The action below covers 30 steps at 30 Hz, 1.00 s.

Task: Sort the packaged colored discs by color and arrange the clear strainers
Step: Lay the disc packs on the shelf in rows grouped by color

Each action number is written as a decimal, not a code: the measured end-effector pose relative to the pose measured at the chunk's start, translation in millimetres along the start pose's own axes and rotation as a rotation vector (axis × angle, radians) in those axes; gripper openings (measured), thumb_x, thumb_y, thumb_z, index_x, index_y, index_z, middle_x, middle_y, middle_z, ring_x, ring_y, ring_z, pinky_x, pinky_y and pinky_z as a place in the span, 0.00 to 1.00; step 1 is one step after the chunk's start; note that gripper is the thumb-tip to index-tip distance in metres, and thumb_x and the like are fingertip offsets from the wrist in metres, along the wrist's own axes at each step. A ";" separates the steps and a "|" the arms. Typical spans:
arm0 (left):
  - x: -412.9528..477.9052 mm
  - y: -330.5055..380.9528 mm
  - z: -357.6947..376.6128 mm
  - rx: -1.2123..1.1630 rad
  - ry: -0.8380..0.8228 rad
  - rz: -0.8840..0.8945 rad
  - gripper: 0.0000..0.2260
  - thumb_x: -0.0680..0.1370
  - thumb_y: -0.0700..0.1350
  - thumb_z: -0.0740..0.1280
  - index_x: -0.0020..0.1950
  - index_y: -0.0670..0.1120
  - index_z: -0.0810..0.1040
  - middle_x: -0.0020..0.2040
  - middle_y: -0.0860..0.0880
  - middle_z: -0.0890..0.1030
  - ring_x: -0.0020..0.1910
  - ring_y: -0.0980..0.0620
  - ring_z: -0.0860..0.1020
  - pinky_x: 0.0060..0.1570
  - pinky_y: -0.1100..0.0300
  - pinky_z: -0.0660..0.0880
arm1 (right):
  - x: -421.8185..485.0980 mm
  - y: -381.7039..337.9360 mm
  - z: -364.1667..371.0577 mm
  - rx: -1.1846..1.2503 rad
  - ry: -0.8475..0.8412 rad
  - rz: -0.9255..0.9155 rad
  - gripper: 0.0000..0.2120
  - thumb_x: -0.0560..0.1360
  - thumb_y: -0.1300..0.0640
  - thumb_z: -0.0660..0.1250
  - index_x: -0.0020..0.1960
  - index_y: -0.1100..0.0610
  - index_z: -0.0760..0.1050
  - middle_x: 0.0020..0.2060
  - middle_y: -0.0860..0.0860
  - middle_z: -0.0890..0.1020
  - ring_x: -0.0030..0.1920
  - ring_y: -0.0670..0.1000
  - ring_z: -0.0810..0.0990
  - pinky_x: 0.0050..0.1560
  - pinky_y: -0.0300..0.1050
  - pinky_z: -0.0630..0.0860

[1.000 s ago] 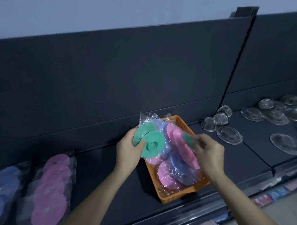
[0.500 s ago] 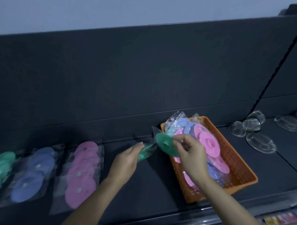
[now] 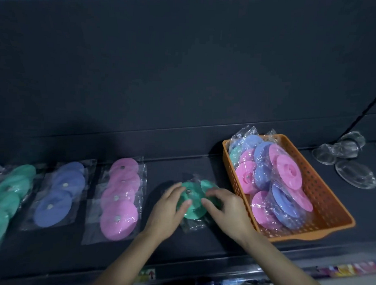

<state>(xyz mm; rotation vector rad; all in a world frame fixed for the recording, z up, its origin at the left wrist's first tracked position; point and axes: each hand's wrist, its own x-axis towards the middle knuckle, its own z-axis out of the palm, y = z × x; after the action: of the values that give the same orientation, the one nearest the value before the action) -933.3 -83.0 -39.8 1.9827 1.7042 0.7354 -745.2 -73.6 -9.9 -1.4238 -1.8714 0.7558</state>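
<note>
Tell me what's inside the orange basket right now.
Inside the orange basket lie bagged pink discs and blue discs, piled overlapping, with one green disc at the far left corner. Whatever sits beneath the pile is covered, so I cannot count them.

Dark shelf carrying sorted packets, a basket and strainers

On the dark shelf (image 3: 200,247) lie, from left to right, overlapping rows of green packets (image 3: 8,191), blue packets (image 3: 59,193) and pink packets (image 3: 120,199), then bagged green discs (image 3: 192,211) near the middle. Just right of these stands an orange basket (image 3: 329,213), with clear strainers (image 3: 355,177) at the far right.
</note>
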 end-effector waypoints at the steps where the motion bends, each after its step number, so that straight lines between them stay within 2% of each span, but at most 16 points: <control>1: 3.4 1.1 0.5 -0.010 0.068 -0.080 0.22 0.79 0.50 0.63 0.70 0.43 0.68 0.73 0.47 0.66 0.71 0.52 0.64 0.68 0.69 0.55 | -2.1 -1.2 1.5 -0.006 -0.014 -0.003 0.09 0.73 0.57 0.71 0.51 0.59 0.81 0.48 0.51 0.83 0.50 0.47 0.80 0.53 0.23 0.66; 5: 16.8 1.1 2.6 -0.066 0.068 -0.392 0.31 0.76 0.49 0.68 0.73 0.37 0.61 0.71 0.40 0.67 0.70 0.45 0.66 0.67 0.61 0.60 | -2.6 3.6 5.5 -0.121 0.051 0.083 0.15 0.74 0.58 0.69 0.60 0.62 0.77 0.59 0.57 0.79 0.62 0.55 0.75 0.62 0.27 0.59; 7: 21.8 -1.0 2.5 -0.145 0.057 -0.483 0.35 0.73 0.49 0.71 0.73 0.38 0.60 0.71 0.40 0.68 0.69 0.45 0.67 0.67 0.58 0.62 | -2.1 9.2 7.6 -0.150 -0.057 0.193 0.24 0.74 0.53 0.69 0.67 0.60 0.71 0.68 0.58 0.71 0.69 0.55 0.69 0.66 0.33 0.58; 9: 25.9 -2.5 1.9 -0.281 0.078 -0.558 0.37 0.70 0.48 0.75 0.73 0.39 0.61 0.67 0.42 0.72 0.65 0.45 0.72 0.66 0.54 0.68 | -3.0 13.7 11.1 -0.193 -0.180 0.249 0.30 0.73 0.48 0.69 0.71 0.57 0.65 0.73 0.58 0.63 0.72 0.55 0.64 0.68 0.36 0.58; 10: 27.6 -2.1 1.8 -0.386 0.098 -0.602 0.36 0.68 0.46 0.76 0.71 0.40 0.63 0.64 0.43 0.75 0.61 0.47 0.75 0.61 0.54 0.72 | -3.0 14.6 13.0 -0.225 -0.205 0.249 0.31 0.73 0.48 0.69 0.72 0.56 0.63 0.74 0.58 0.61 0.72 0.56 0.64 0.68 0.37 0.59; 12: 30.8 0.4 1.7 -0.599 0.118 -0.664 0.28 0.67 0.40 0.77 0.63 0.40 0.69 0.55 0.46 0.80 0.49 0.52 0.80 0.47 0.59 0.78 | -1.9 14.0 16.2 -0.276 -0.207 0.228 0.31 0.73 0.51 0.69 0.72 0.55 0.63 0.74 0.59 0.61 0.71 0.57 0.66 0.67 0.38 0.62; 14: 34.2 2.4 2.5 -0.730 0.092 -0.681 0.22 0.66 0.34 0.76 0.57 0.40 0.72 0.49 0.44 0.83 0.43 0.51 0.82 0.42 0.56 0.80 | 0.7 13.3 18.2 -0.295 -0.208 0.211 0.30 0.73 0.53 0.68 0.72 0.56 0.63 0.73 0.59 0.62 0.70 0.58 0.67 0.67 0.40 0.63; 16: 38.0 3.5 0.7 -0.755 0.113 -0.674 0.23 0.67 0.32 0.74 0.59 0.40 0.72 0.44 0.46 0.84 0.41 0.51 0.83 0.42 0.55 0.80 | 2.9 12.0 17.5 -0.303 -0.216 0.223 0.27 0.74 0.54 0.66 0.71 0.57 0.64 0.73 0.60 0.62 0.69 0.58 0.68 0.67 0.40 0.63; 18: 42.9 1.9 -4.3 -0.746 0.207 -0.674 0.27 0.69 0.32 0.73 0.65 0.40 0.69 0.46 0.45 0.83 0.45 0.48 0.82 0.50 0.51 0.79 | 1.8 12.8 16.9 -0.351 -0.215 0.242 0.25 0.76 0.55 0.62 0.71 0.59 0.63 0.73 0.60 0.60 0.68 0.59 0.68 0.66 0.40 0.63; 19: 45.0 0.3 -8.2 -0.726 0.261 -0.686 0.28 0.70 0.32 0.72 0.68 0.40 0.67 0.48 0.44 0.82 0.47 0.46 0.81 0.54 0.50 0.77 | -0.4 12.5 16.9 -0.403 -0.205 0.227 0.25 0.77 0.57 0.59 0.72 0.60 0.60 0.74 0.61 0.57 0.70 0.60 0.65 0.69 0.41 0.61; 21: 46.8 -3.5 -17.8 -0.671 0.350 -0.695 0.26 0.72 0.35 0.71 0.68 0.42 0.67 0.48 0.47 0.81 0.44 0.49 0.79 0.53 0.53 0.76 | -6.2 11.2 22.5 -0.461 -0.207 0.134 0.25 0.78 0.62 0.53 0.75 0.61 0.56 0.76 0.61 0.53 0.75 0.59 0.56 0.74 0.43 0.53; 22: 47.0 -5.5 -22.7 -0.657 0.376 -0.683 0.24 0.73 0.36 0.71 0.67 0.43 0.68 0.47 0.49 0.80 0.43 0.52 0.78 0.52 0.53 0.76 | -7.8 8.7 26.5 -0.429 -0.220 0.114 0.24 0.79 0.62 0.51 0.75 0.59 0.56 0.76 0.58 0.55 0.75 0.57 0.56 0.74 0.42 0.55; 24: 47.3 -9.7 -31.7 -0.679 0.416 -0.647 0.19 0.74 0.36 0.69 0.63 0.45 0.71 0.47 0.50 0.79 0.43 0.55 0.78 0.50 0.55 0.76 | -9.6 2.8 34.8 -0.393 -0.273 0.026 0.22 0.79 0.60 0.53 0.73 0.56 0.62 0.73 0.51 0.64 0.69 0.53 0.68 0.66 0.39 0.65; 26: 48.6 -13.7 -38.7 -0.737 0.453 -0.624 0.14 0.74 0.35 0.69 0.57 0.44 0.73 0.49 0.46 0.80 0.45 0.51 0.79 0.48 0.53 0.77 | -4.1 -3.2 41.8 -0.436 -0.299 -0.090 0.19 0.76 0.64 0.57 0.66 0.57 0.69 0.67 0.51 0.70 0.60 0.53 0.75 0.58 0.39 0.71; 28: 50.0 -17.0 -44.2 -0.778 0.490 -0.618 0.09 0.74 0.35 0.68 0.52 0.42 0.74 0.47 0.45 0.80 0.44 0.49 0.78 0.45 0.51 0.78 | 5.7 -7.0 46.8 -0.465 -0.303 -0.129 0.15 0.74 0.64 0.59 0.60 0.59 0.71 0.60 0.52 0.74 0.56 0.55 0.76 0.54 0.43 0.73; 30: 50.5 -21.0 -47.6 -0.789 0.527 -0.608 0.07 0.75 0.35 0.68 0.51 0.40 0.74 0.42 0.47 0.78 0.41 0.51 0.77 0.38 0.56 0.77 | 18.0 -9.5 55.0 -0.483 -0.312 -0.157 0.15 0.75 0.63 0.59 0.61 0.60 0.71 0.57 0.54 0.74 0.56 0.57 0.75 0.53 0.45 0.72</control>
<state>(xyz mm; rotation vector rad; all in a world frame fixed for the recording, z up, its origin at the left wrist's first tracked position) -974.2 -30.9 -10.3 0.7229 1.7406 1.4650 -797.4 -61.5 -33.5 -1.4769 -2.5012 0.4858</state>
